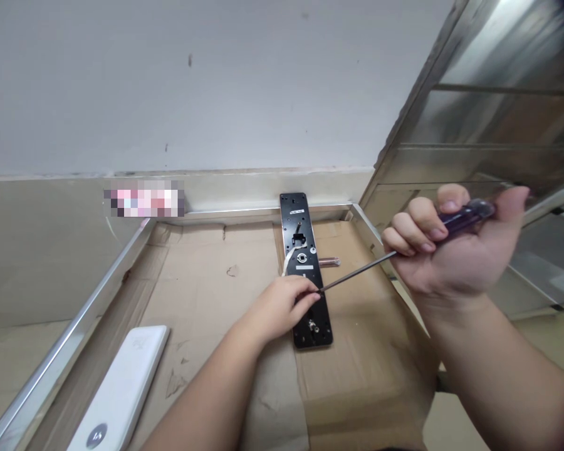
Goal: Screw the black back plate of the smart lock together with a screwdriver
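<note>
The hands are apart — my right hand (pixel 451 250) clamps a purple-handled screwdriver (pixel 465 217), my left hand (pixel 279 307) sits on the black lock plate (pixel 299 216), grip unclear. The plate lies on cardboard (pixel 216 313) — it seems stiff, best held by long edges.

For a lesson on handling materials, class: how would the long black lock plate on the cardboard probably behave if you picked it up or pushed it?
The black lock plate looks stiff, lying straight on the cardboard beneath the left hand. If it is metal, as it appears, it probably feels heavy for its size. Its thin white ribbon cable looks floppy and perhaps fragile.
</note>
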Available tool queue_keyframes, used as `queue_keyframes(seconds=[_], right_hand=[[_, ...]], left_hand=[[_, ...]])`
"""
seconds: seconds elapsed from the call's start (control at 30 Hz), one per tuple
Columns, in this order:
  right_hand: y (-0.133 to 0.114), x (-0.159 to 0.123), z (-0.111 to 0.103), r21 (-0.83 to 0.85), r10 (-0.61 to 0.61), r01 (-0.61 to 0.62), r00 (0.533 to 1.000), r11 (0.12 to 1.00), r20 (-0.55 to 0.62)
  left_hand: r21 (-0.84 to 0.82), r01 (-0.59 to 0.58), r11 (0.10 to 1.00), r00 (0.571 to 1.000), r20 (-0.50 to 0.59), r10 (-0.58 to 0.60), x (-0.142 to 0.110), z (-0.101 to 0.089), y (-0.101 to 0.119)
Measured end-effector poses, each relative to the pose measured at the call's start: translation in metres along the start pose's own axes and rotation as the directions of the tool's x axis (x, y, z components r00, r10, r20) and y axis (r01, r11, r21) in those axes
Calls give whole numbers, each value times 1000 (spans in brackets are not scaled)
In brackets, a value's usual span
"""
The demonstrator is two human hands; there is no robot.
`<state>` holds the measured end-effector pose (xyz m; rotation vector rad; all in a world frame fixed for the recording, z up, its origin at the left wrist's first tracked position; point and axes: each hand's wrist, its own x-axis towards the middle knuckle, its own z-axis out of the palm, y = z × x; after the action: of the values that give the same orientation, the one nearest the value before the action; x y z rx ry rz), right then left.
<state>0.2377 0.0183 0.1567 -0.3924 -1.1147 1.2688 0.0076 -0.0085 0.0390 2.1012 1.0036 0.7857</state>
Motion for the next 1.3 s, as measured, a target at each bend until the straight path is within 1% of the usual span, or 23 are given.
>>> queue_keyframes(seconds=[0.07, 0.1, 0.13, 0.17, 0.2, 0.23, 0.3, 0.33, 0.4, 0.47, 0.57, 0.63, 0.67, 0.7, 0.73, 0.77, 0.8, 0.83, 0.9, 1.0, 1.1, 1.2, 1.3], right_hand=[[-3, 1, -1, -29, -16, 14, 998, 999, -54], [-4, 2, -2, -37, -26, 23, 996, 999, -82], [-4, 4, -4, -39, -35, 32, 995, 999, -95], [-4, 5, -6, -37, -42, 39, 995, 999, -94], [-3, 8, -8, -31, -45, 43, 996, 999, -79], [-1, 10, -10, -22, -43, 42, 997, 999, -57], [4, 13, -14, 2, -18, 18, 999, 1000, -37], [7, 15, -15, 14, 0, 1, 999, 1000, -41], [15, 17, -17, 28, 37, -35, 998, 999, -52], [22, 18, -20, 29, 65, -64, 997, 998, -49], [29, 20, -24, 34, 89, -88, 996, 996, -32], [30, 21, -27, 41, 89, -88, 996, 995, -15], [30, 21, -27, 41, 85, -84, 996, 996, -9], [28, 21, -27, 38, 81, -81, 997, 996, -5], [27, 20, -27, 30, 79, -79, 997, 996, -4], [25, 20, -26, 17, 81, -80, 997, 997, -5], [24, 19, -24, 0, 85, -85, 996, 996, -6], [23, 18, -23, -19, 91, -91, 996, 996, -5], [23, 16, -21, -53, 104, -104, 995, 993, 10], [28, 15, -21, -85, 127, -124, 991, 989, 37], [33, 16, -24, -100, 138, -133, 989, 986, 45], [34, 17, -26, -97, 104, -100, 994, 990, 38], [34, 18, -29, -119, 80, -74, 996, 990, 47]], left_hand=[[-14, -12, 1000, 993, -116, 11, 0, -5, -6], [-13, -7, 1000, 979, -206, 4, 0, -8, -12], [-3, 15, 1000, 950, -311, -15, 0, -13, -18], [8, 63, 998, 908, -416, -54, 0, -18, -27], [22, 135, 991, 850, -516, -104, 0, -23, -37], [32, 213, 976, 805, -573, -157, 0, -29, -47], [83, 375, 923, 754, -606, -252, 0, -37, -69], [119, 444, 888, 746, -598, -293, 0, -40, -79], [141, 493, 859, 743, -582, -331, -1, -44, -95], [156, 525, 836, 739, -571, -358, -3, -45, -104], [186, 558, 809, 713, -607, -352, -3, -43, -104], [132, 524, 841, 688, -648, -327, 1, -36, -96], [57, 478, 876, 679, -656, -328, 5, -30, -91], [-61, 410, 910, 688, -634, -352, 8, -22, -87], [-208, 329, 921, 716, -582, -386, 13, -14, -82], [-353, 265, 897, 752, -507, -421, 17, -5, -78], [-472, 227, 852, 798, -411, -440, 21, 4, -75], [-589, 196, 784, 830, -326, -452, 24, 12, -73], [-724, 150, 673, 868, -229, -440, 28, 22, -71], [-758, 119, 641, 875, -225, -429, 30, 25, -70], [-772, 130, 622, 871, -211, -444, 28, 21, -70], [-788, 157, 595, 875, -168, -454, 23, 21, -69], [-801, 180, 570, 889, -116, -444, 15, 24, -60]])
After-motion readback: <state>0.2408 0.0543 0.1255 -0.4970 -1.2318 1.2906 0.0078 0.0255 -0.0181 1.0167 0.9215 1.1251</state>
